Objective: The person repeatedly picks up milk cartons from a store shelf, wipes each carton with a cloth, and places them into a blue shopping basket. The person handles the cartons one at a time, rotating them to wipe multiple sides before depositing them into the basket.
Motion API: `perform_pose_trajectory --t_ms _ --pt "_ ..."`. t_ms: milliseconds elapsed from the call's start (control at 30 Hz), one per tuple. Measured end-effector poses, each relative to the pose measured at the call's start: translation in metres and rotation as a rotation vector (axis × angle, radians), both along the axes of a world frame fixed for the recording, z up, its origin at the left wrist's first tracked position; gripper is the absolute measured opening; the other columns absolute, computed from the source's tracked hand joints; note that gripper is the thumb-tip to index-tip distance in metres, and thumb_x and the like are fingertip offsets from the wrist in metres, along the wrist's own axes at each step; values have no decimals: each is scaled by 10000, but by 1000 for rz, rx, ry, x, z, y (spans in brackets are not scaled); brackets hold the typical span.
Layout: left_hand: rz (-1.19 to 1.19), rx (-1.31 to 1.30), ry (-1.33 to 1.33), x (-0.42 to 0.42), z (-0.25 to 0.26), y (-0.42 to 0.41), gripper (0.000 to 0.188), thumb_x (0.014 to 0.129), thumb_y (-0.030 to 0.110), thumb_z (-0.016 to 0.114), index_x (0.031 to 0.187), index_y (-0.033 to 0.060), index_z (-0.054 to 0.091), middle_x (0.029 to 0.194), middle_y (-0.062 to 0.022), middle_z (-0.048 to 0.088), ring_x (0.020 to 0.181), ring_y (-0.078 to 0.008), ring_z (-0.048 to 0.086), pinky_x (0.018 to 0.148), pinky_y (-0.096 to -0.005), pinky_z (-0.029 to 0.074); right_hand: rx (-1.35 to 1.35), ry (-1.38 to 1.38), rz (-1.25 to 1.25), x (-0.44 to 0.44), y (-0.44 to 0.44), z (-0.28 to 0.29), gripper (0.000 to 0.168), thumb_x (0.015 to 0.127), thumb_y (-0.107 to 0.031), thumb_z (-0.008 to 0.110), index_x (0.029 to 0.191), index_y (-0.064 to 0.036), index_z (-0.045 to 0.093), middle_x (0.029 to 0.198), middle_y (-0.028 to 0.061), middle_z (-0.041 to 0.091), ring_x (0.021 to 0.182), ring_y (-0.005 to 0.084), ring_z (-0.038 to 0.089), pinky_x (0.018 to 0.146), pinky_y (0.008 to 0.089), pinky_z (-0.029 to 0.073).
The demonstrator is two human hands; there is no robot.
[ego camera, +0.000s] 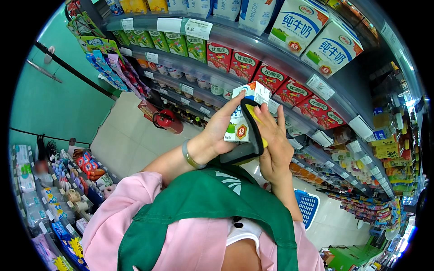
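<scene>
My left hand (218, 130), with a bangle at the wrist, grips a small white milk carton (231, 130) in front of my chest, its thumb along the near face. A grey and yellow cleaning cloth (242, 151) with black edging is in my right hand (276, 144), folded against the carton's right side. The fingers of that hand lie over the yellow side, and part of the carton's front is hidden by the cloth. Matching white milk cartons (298, 25) stand on the upper shelf (234, 34) beyond my hands.
Red drink cartons (268, 78) and green ones (176, 44) line the shelf below. A red fire extinguisher (169, 121) stands on the tiled floor (132, 135). The blue basket (307, 206) sits at my right, and another stocked shelf (51, 203) is at my left.
</scene>
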State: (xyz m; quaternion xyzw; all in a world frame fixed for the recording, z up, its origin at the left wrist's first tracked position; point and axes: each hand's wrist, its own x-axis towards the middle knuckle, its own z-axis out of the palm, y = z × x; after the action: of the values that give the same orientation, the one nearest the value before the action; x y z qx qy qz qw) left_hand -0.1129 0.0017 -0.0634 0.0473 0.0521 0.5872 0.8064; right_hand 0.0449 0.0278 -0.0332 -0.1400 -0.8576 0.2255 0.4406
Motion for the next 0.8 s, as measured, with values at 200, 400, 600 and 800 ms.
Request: perform_pose_trajectory --t_ms 200,400,600,800 --pt "17 -47 42 4 5 -4 448 947 433 433 1210 86 538 1118 -92 629 983 -220 628 883 -383 500 -7 -11 -94 6 9 7 353 864 -37 436 1190 -30 571 1261 174 547 1242 331 462 1078 539 217" --pt "3 41 164 7 8 -5 473 948 462 420 1216 94 545 1105 -74 640 957 -198 639 848 -350 516 -120 161 -205 9 12 18 464 817 59 339 1250 28 503 1302 202 499 1279 351 406 1086 496 229" --pt "123 -23 188 9 14 -3 521 953 511 352 1246 111 512 1180 -67 599 1023 -199 608 876 -348 501 -57 21 -117 -2 4 10 474 808 93 405 1242 -43 540 1343 185 466 1302 357 373 1087 506 213" --pt "178 -20 166 -5 17 2 561 919 572 378 1175 108 561 1032 -84 654 907 -226 644 808 -357 526 -68 16 126 8 -7 -1 378 814 -45 424 1145 6 599 1254 215 538 1261 385 424 1058 491 289"
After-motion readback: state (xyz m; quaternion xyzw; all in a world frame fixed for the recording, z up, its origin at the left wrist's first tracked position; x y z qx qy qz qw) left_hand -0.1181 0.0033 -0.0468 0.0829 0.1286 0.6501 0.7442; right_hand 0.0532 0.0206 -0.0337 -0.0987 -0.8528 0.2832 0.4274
